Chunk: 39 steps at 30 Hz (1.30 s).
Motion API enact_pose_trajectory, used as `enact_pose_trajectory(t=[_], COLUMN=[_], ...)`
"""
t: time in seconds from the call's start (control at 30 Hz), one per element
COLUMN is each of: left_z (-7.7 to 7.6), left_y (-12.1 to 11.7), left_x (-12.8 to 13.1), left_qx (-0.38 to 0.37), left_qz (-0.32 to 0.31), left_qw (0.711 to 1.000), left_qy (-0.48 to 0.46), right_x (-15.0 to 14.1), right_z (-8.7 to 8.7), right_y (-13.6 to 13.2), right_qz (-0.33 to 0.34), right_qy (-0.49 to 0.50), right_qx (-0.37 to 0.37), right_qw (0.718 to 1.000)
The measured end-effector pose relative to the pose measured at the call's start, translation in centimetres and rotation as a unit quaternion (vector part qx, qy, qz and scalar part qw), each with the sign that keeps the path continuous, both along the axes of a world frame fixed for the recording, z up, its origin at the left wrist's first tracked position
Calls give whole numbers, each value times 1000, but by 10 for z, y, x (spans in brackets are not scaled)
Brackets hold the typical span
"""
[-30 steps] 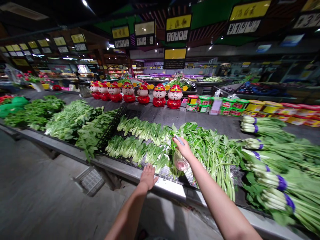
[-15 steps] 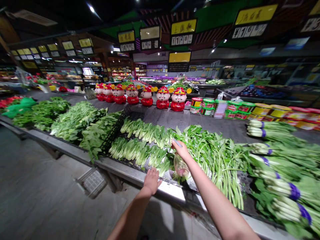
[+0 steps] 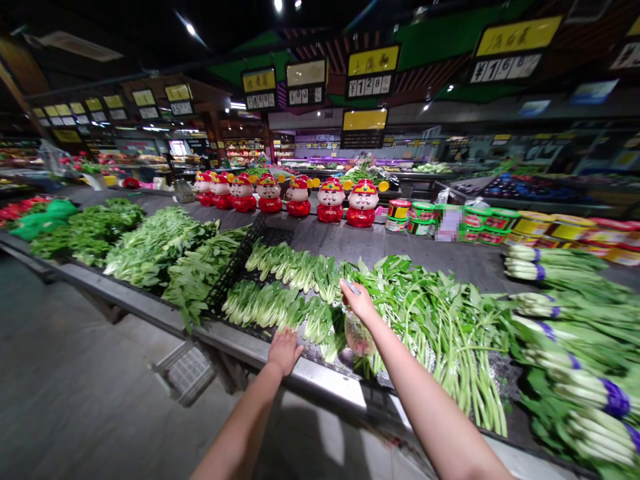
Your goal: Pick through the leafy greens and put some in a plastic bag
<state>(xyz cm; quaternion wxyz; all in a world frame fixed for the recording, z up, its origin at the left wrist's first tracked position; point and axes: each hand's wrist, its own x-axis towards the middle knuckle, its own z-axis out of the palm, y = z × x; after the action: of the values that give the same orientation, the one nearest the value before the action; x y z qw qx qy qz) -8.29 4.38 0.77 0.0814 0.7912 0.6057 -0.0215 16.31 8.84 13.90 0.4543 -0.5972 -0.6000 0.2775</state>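
Note:
My right hand [image 3: 357, 300] is closed around the neck of a clear spray bottle [image 3: 359, 335] with a grey top. The bottle hangs upright over the gap between the bok choy [image 3: 270, 303] and the long-stemmed leafy greens [image 3: 430, 307]. My left hand [image 3: 286, 350] lies with its fingers stretched out at the front of the bok choy, by the metal edge [image 3: 325, 381] of the stand. Its fingertips reach the lowest leaves; whether they press on them I cannot tell. Two rows of bok choy lie on a perforated metal sheet.
A black crate wall [image 3: 235, 263] borders the bok choy on the left, with more leafy greens [image 3: 160, 243] beyond. Bundles tied with purple tape [image 3: 595, 390] lie at right. Red figurines [image 3: 330, 203] and stacked tubs [image 3: 500, 223] line the back. A grey crate [image 3: 185, 373] sits low below the stand.
My left hand has moved left along the front of the bok choy. My right hand still holds the spray bottle in nearly the same place. The view has shifted slightly.

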Motion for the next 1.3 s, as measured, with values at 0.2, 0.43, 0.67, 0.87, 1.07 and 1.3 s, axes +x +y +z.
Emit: enact_pose_trajectory(t=[0.2,0.43,0.67,0.87,1.07,1.3], left_z=[-11,-17,-20,-28,-30,-29], left_y=[11,10,5,4,4,2], left_x=[-27,-34,-32,-29,-28,-29], left_qx=[14,20,34,78,99,100], left_qz=[36,24,30,37,38,37], left_qw=[999,999,999,996,994,994], left_qy=[23,5,3,3,4,-6], right_x=[-8,-35,-69,-78,-84,-109], right_z=[0,7,-1,-16,-18,-9], right_y=[-2,8,15,9,15,20], right_qz=[9,6,-27,-64,-43,-6], right_qy=[25,42,-1,-63,-31,-15], right_qx=[7,58,74,64,75,73], right_qw=[1000,997,997,994,996,997])
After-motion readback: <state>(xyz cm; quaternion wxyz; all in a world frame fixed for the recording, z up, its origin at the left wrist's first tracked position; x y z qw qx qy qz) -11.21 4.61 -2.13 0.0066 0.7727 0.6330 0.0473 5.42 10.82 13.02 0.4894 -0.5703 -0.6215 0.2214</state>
